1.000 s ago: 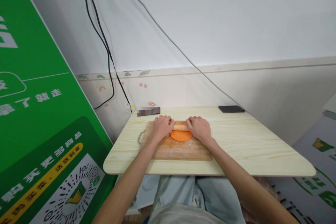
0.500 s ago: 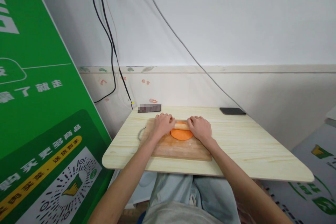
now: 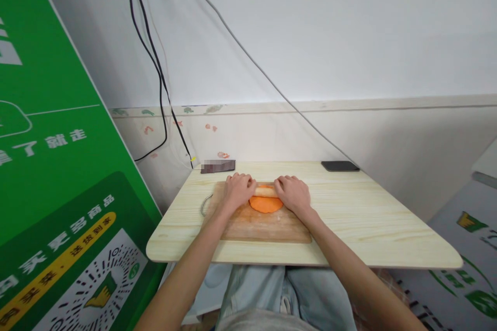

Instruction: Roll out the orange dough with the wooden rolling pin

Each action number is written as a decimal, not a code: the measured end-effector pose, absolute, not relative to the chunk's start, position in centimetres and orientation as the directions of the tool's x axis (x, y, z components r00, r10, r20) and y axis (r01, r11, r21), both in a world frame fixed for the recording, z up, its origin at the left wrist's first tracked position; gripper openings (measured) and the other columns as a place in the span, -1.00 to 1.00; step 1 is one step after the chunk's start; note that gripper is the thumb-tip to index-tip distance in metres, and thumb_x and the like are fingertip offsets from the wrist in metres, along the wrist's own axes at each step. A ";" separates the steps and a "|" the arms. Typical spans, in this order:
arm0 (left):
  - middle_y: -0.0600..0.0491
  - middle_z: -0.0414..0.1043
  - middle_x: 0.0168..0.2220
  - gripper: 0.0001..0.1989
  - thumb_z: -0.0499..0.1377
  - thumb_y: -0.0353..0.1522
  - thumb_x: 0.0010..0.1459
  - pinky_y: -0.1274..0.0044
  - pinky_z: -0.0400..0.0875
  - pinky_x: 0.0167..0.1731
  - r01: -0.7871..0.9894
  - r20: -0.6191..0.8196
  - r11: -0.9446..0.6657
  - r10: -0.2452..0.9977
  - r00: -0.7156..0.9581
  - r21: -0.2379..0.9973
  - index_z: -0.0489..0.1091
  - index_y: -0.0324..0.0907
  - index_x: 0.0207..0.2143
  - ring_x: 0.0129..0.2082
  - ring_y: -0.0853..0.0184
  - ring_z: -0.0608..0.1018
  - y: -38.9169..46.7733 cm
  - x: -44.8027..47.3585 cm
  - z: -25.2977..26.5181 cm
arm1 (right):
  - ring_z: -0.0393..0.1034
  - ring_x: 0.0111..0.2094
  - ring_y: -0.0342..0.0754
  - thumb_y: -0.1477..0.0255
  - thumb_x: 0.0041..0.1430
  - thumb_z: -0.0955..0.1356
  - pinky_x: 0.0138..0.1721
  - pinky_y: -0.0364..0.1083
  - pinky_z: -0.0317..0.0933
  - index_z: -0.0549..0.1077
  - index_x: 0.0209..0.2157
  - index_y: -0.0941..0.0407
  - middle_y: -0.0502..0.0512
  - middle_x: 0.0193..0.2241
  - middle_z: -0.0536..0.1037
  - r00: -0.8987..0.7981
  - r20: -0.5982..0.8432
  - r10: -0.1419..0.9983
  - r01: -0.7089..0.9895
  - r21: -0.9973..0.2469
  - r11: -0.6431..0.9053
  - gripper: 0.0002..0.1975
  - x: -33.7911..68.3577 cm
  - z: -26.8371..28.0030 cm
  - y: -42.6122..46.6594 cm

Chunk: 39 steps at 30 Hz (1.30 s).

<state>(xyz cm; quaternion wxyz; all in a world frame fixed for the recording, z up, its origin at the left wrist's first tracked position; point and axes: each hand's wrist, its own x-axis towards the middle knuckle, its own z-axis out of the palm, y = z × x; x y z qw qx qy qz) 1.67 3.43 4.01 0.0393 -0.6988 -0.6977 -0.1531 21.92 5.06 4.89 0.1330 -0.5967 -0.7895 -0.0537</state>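
Observation:
A pale wooden rolling pin (image 3: 265, 192) lies crosswise over a flat orange sheet of dough (image 3: 266, 205). My left hand (image 3: 239, 189) is closed over the pin's left end, and my right hand (image 3: 292, 192) over its right end. Most of the dough shows on the near side of the pin, with a thin strip visible beyond it. Beneath is a wooden cutting board (image 3: 264, 232) with a metal handle on its left side. The pin's ends are hidden under my fingers.
The board rests on a light wood-grain table (image 3: 368, 222). A dark, partly blurred flat object (image 3: 223, 166) lies at the back left, a black phone (image 3: 340, 166) at the back right. Cables (image 3: 161, 83) hang along the wall. A green printed panel (image 3: 77, 176) stands close on the left.
The view has tilted and shifted slightly, bringing a power strip into sight at the top. Both hands keep hold of the rolling pin, and a little more dough shows beyond it.

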 end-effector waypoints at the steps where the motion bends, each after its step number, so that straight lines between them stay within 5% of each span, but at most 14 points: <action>1: -0.08 0.72 -0.02 -0.63 0.04 -0.23 0.49 0.29 0.41 0.09 0.987 0.268 -0.025 0.963 -0.019 0.159 0.66 -0.07 -0.09 0.07 0.08 0.64 3.4 1.6 4.0 | 0.58 0.02 0.10 0.30 0.57 0.15 -0.04 -0.05 0.30 0.69 -0.08 0.05 0.21 -0.01 0.74 -0.250 0.275 0.928 0.956 -0.078 0.281 -0.53 21.9 4.9 5.1; 25: -0.10 0.71 0.02 -0.60 0.01 -0.22 0.52 0.35 0.40 0.04 0.990 0.230 -0.056 0.973 0.025 0.128 0.66 -0.08 -0.05 0.04 0.10 0.66 3.0 1.3 4.4 | 0.56 0.01 0.09 0.29 0.58 0.13 -0.06 -0.04 0.26 0.67 -0.05 0.09 0.21 -0.02 0.73 -0.258 0.281 0.924 0.952 -0.086 0.292 -0.51 22.0 4.8 4.7; 39: -0.10 0.71 0.00 -0.60 0.02 -0.22 0.51 0.32 0.44 0.05 0.986 0.249 -0.071 0.968 0.031 0.151 0.67 -0.08 0.01 0.04 0.08 0.66 3.2 1.1 4.1 | 0.45 0.21 0.16 0.35 0.63 0.05 0.15 0.05 0.25 0.45 0.30 0.18 0.31 0.21 0.60 -0.333 0.294 0.896 0.942 0.055 0.332 -0.49 21.7 3.9 0.5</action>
